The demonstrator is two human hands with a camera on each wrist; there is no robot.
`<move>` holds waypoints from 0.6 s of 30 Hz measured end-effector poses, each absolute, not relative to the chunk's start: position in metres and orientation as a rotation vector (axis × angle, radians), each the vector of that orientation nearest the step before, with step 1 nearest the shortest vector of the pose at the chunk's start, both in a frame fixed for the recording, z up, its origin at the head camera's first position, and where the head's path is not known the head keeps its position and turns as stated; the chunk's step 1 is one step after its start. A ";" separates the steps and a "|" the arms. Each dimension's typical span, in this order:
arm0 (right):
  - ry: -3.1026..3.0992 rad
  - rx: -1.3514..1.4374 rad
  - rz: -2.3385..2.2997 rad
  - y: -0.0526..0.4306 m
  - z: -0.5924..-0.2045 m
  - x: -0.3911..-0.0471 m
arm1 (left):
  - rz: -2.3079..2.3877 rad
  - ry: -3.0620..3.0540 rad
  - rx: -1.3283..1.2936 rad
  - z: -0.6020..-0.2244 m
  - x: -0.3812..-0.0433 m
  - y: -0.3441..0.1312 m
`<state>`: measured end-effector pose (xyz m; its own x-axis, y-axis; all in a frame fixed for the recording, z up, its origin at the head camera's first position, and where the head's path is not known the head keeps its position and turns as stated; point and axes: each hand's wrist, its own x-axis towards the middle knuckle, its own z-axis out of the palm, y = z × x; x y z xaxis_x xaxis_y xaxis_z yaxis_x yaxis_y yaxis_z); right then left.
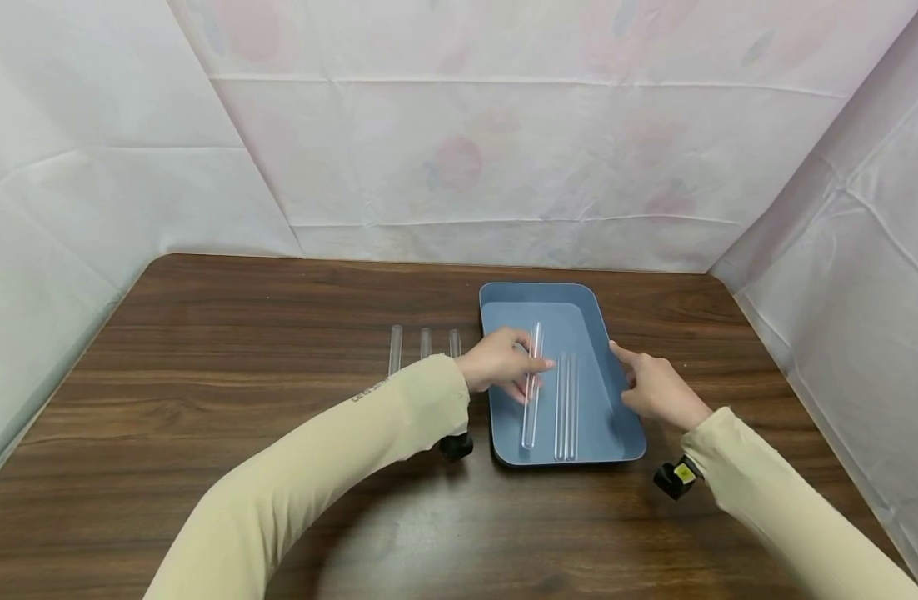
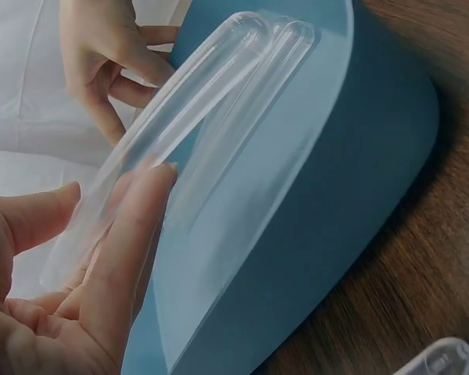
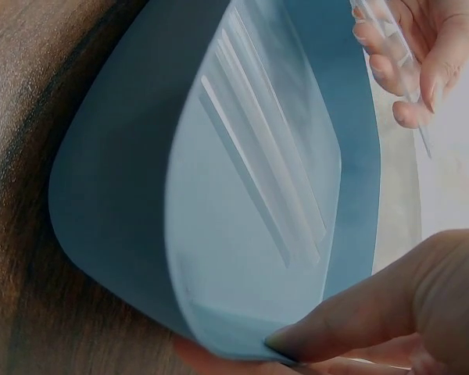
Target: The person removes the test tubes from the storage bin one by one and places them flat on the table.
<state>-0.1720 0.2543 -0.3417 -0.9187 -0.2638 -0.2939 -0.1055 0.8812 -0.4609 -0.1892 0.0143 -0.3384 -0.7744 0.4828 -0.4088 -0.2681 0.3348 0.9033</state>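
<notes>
A clear test tube is pinched between the thumb and fingers of my left hand, above the left part of a blue-grey tray. Its rounded end points toward the tray's near side in the left wrist view. Inside the tray, two more clear tubes lie side by side on the floor. My right hand grips the tray's right wall, with the thumb on the rim and the other fingers partly hidden outside.
Left of the tray, three clear tubes lie on the dark wooden table, their near ends hidden behind my left sleeve. Pale cloth hangs along the table's back and sides.
</notes>
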 end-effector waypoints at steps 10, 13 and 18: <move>2.693 -0.266 -0.641 0.255 -0.342 -0.172 | 1.515 1.961 0.167 -0.337 -0.189 0.003; 2.691 -0.265 -0.645 0.254 -0.342 -0.172 | 1.522 1.965 0.155 -0.335 -0.188 -0.003; 2.690 -0.265 -0.650 0.254 -0.341 -0.171 | 1.531 1.977 0.124 -0.331 -0.187 -0.014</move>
